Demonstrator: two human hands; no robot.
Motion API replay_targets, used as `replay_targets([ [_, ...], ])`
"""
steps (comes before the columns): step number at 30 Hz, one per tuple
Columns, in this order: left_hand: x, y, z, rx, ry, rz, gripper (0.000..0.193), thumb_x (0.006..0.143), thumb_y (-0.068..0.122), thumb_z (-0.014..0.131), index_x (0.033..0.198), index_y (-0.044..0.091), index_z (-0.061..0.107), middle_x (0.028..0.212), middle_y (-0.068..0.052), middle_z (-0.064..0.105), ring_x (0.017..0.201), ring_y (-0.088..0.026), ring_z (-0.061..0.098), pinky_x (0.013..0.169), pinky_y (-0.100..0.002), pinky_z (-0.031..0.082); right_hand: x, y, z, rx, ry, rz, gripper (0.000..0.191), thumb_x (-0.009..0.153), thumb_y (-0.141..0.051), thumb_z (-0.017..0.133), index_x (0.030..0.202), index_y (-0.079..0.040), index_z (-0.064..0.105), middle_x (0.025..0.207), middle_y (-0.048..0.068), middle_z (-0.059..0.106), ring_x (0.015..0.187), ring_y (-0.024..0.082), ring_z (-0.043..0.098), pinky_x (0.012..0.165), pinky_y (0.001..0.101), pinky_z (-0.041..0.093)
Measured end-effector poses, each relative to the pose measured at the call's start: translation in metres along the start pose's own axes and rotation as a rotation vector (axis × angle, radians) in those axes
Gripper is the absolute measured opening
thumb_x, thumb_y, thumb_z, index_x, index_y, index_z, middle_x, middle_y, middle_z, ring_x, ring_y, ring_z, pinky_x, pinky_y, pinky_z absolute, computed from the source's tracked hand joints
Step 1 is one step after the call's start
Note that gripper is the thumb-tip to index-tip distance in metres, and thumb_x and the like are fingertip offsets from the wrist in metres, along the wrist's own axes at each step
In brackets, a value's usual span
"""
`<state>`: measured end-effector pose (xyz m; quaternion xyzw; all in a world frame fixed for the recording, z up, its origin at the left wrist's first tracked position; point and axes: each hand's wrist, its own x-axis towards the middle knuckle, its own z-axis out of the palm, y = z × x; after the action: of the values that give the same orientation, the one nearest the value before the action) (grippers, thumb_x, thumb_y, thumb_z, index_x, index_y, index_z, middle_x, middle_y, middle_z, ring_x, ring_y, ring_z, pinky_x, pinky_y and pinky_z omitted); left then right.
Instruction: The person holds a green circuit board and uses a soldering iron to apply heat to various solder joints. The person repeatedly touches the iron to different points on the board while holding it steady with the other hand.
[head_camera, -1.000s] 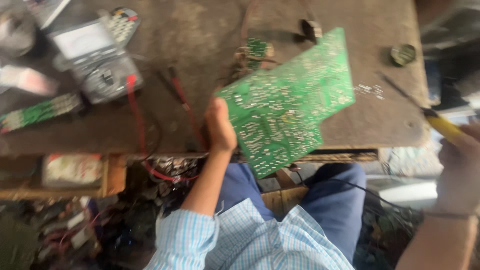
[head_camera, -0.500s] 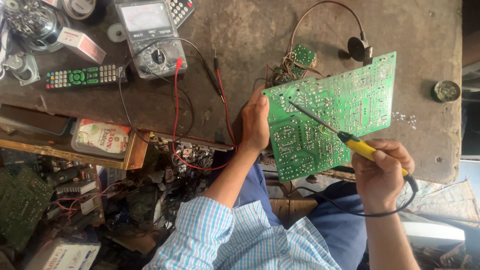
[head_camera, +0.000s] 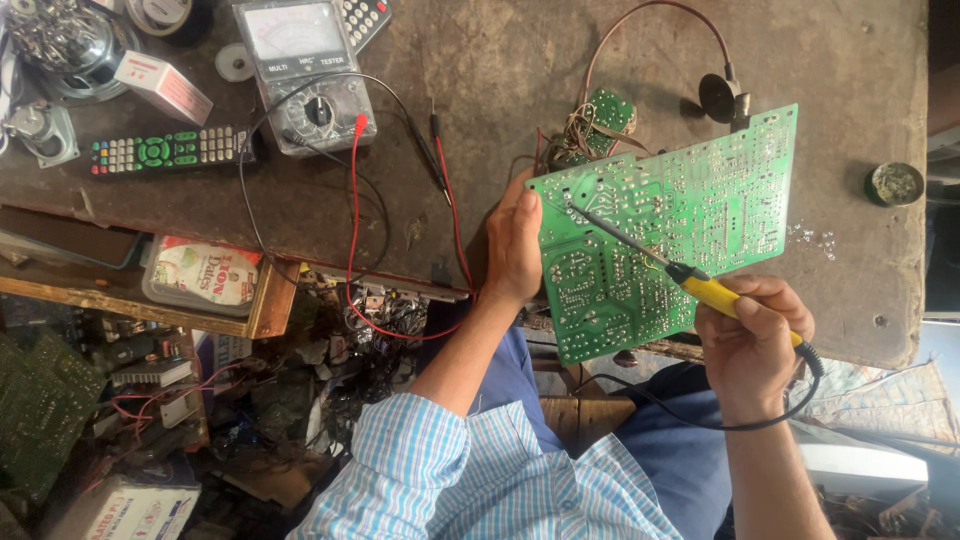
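Change: since half a second ago the scene holds almost as it was; the soldering iron (head_camera: 690, 282) keeps its tip on the same upper-left part of the circuit board (head_camera: 680, 225), and a second ago the right hand sat out at the frame edge, away from the board.
Left hand (head_camera: 512, 245): closed on the left edge of the circuit board, thumb lying on the solder side; the fingers behind the board are hidden.
Right hand (head_camera: 752, 338): wrapped shut around the yellow handle of the soldering iron, so most of the handle is covered.
Circuit board: green, tilted, held over the near edge of the workbench (head_camera: 600, 60); its component side is turned away and cannot be seen.
Iron tip: it rests against the board among the solder joints; which joint it touches is too small to tell.
Cord: a black cord runs from the handle end down under the right wrist.
Meter (head_camera: 305, 75): lies at the upper left, well apart from the board, with red and black leads trailing towards the left hand; its top is cut off.
Remote control (head_camera: 165, 150): lies left of the meter.
Small tin (head_camera: 893, 184): sits on the bench at the far right; its contents are unclear.
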<state>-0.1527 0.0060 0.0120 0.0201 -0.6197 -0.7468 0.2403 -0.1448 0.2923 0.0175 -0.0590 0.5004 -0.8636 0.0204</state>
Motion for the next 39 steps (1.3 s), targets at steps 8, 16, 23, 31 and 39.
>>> replay_targets([
  [8,0.001,0.001,-0.001,-0.009,0.001,-0.002,0.056,0.109,0.047,0.037,0.122,0.001,0.065,0.092,-0.004,0.068,0.085,-0.012,0.062,0.076,-0.029,0.048,0.004,0.005,-0.003,0.018,-0.036,0.018,0.015,0.099,-0.003,0.059,0.105,0.009,0.066,0.087,0.021,0.067,0.062,0.024,0.059,0.058,0.0300,0.048],
  [16,0.002,-0.008,0.000,-0.056,0.009,-0.057,0.055,0.110,0.046,0.039,0.124,-0.001,0.066,0.087,-0.002,0.064,0.081,-0.011,0.056,0.074,-0.028,0.046,-0.016,-0.011,0.020,-0.175,-0.090,-0.202,0.013,0.101,-0.001,0.064,0.107,0.010,0.066,0.094,0.019,0.068,0.070,0.022,0.065,0.060,0.0273,0.053],
  [23,0.001,-0.010,0.000,-0.066,-0.008,-0.007,0.056,0.110,0.048,0.039,0.124,0.000,0.064,0.092,-0.001,0.066,0.086,-0.010,0.058,0.078,-0.027,0.046,-0.029,-0.026,0.046,-0.510,-0.168,-0.346,0.014,0.101,-0.005,0.067,0.105,0.008,0.063,0.091,0.015,0.068,0.066,0.015,0.063,0.057,0.0227,0.052],
  [31,0.001,-0.012,0.001,-0.031,-0.003,-0.032,0.060,0.109,0.052,0.038,0.125,0.001,0.065,0.096,-0.003,0.066,0.088,-0.010,0.058,0.080,-0.027,0.046,-0.042,-0.036,0.070,-0.944,-0.131,-0.496,0.011,0.098,-0.006,0.069,0.103,0.004,0.066,0.088,0.014,0.072,0.076,0.015,0.071,0.068,0.0231,0.056],
  [39,0.002,-0.012,0.003,-0.073,0.011,-0.068,0.063,0.107,0.055,0.041,0.128,0.000,0.064,0.102,-0.005,0.067,0.092,-0.011,0.058,0.083,-0.027,0.046,-0.054,-0.041,0.105,-1.101,-0.156,-0.640,0.011,0.093,0.000,0.072,0.103,0.001,0.067,0.095,0.016,0.073,0.081,0.021,0.075,0.072,0.0267,0.058],
])
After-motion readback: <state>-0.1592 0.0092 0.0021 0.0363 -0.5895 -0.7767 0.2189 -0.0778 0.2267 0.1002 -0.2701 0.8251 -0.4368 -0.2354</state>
